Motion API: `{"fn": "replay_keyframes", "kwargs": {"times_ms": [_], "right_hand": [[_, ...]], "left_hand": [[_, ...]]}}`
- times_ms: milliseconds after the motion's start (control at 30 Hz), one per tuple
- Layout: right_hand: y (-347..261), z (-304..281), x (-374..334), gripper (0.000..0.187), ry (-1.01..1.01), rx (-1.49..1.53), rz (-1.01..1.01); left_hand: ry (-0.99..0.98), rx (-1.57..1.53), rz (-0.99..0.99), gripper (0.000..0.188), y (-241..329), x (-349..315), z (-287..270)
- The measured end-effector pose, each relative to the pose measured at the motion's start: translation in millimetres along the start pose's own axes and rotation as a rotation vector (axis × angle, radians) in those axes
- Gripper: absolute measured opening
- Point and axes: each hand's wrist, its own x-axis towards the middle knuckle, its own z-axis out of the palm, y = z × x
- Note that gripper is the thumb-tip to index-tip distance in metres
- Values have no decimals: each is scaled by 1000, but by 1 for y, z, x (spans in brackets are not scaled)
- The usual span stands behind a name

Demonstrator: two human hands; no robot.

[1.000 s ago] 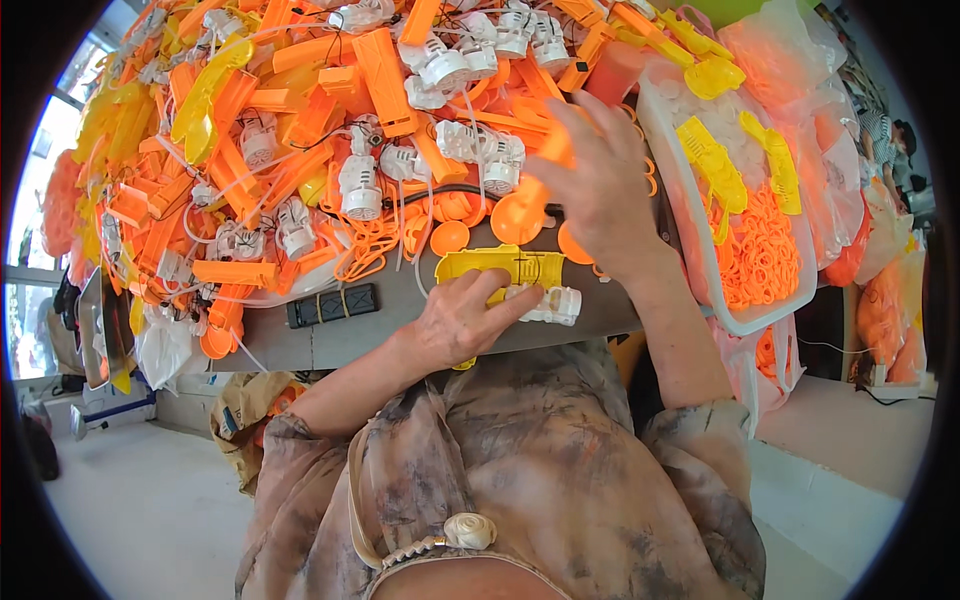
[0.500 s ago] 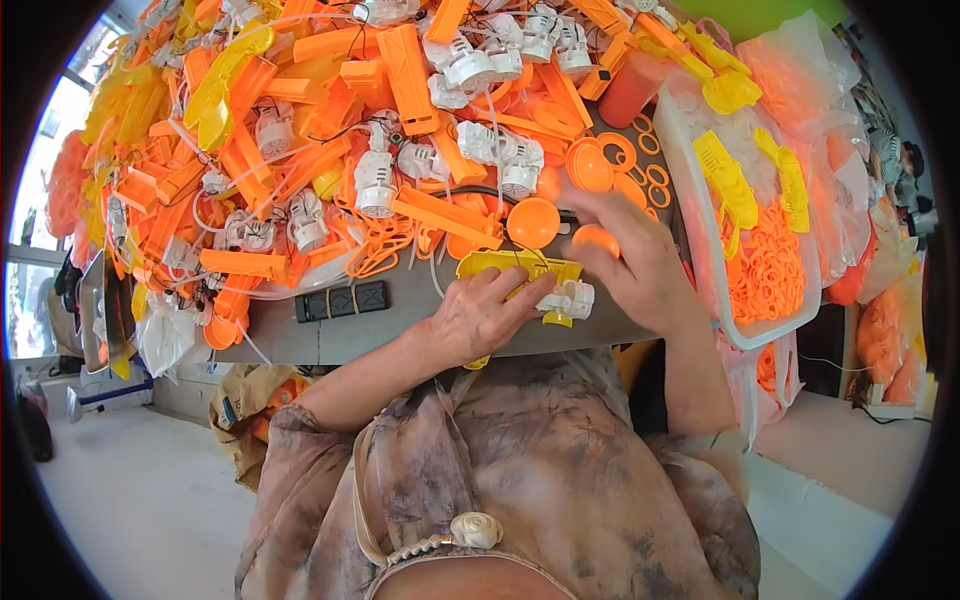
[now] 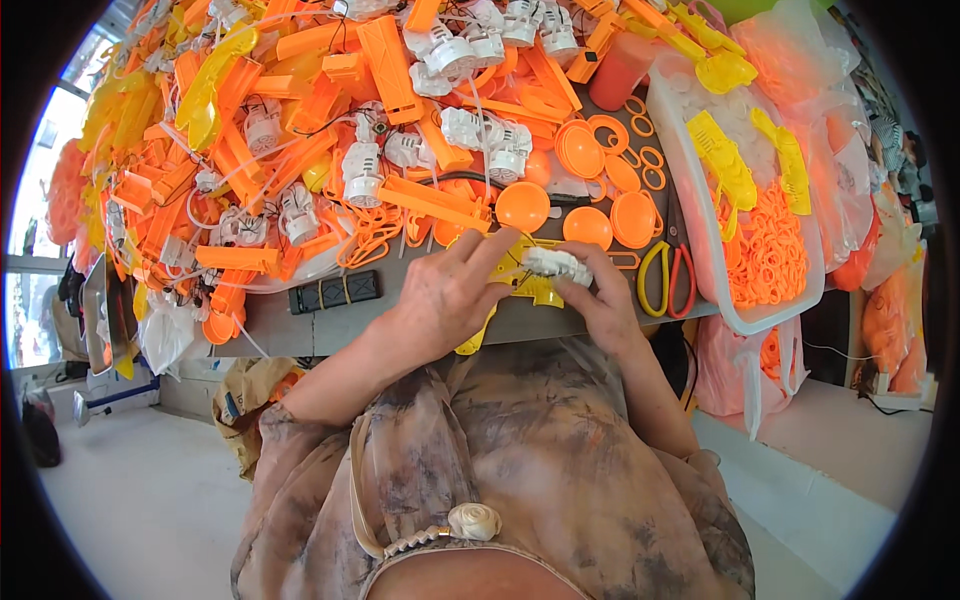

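Note:
A yellow plastic shell [image 3: 541,291] is held in my left hand [image 3: 436,298], its fingers bent over the left part and hiding much of it. My right hand [image 3: 603,305] pinches a white plastic motor unit [image 3: 556,264] between thumb and fingers at the shell's right end. Thin dark wires run between the unit and the shell. Just beyond my hands lie orange round caps [image 3: 522,206]. Scissors [image 3: 654,281] with one yellow and one red handle rest to the right of my right hand.
A large heap of orange housings [image 3: 390,70], white motor units and yellow shells covers the table's far left. On the right stands a clear bin [image 3: 742,322] with orange links and yellow parts. A black rubber-banded box [image 3: 335,292] lies near the front edge; a red cylinder [image 3: 618,76] stands behind.
My right hand has come down and left from the orange caps and grasped the white motor unit, uncovering the scissors. The unit has moved up and turned. My left hand has shifted slightly left.

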Motion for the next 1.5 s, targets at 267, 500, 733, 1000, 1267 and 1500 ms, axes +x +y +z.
{"fn": "replay_keyframes", "kwargs": {"times_ms": [267, 500, 733, 1000, 1267, 1500], "right_hand": [[-1, 7, 10, 39, 68, 340, 130], [4, 7, 9, 37, 51, 338, 68], [7, 11, 4, 35, 110, 329, 23], [6, 9, 4, 34, 85, 285, 10], [8, 22, 4, 31, 209, 160, -22], [-7, 28, 9, 28, 273, -251, -223]], "left_hand": [[-183, -377, 69, 31, 18, -32, 20], [-263, -313, 315, 25, 18, -33, 17], [113, 363, 216, 25, -36, 28, -43], [-54, 410, 266, 13, -44, 30, -44], [-190, 237, -73, 20, -22, -14, -52], [-177, -118, -307, 27, -25, -36, -34]]}}
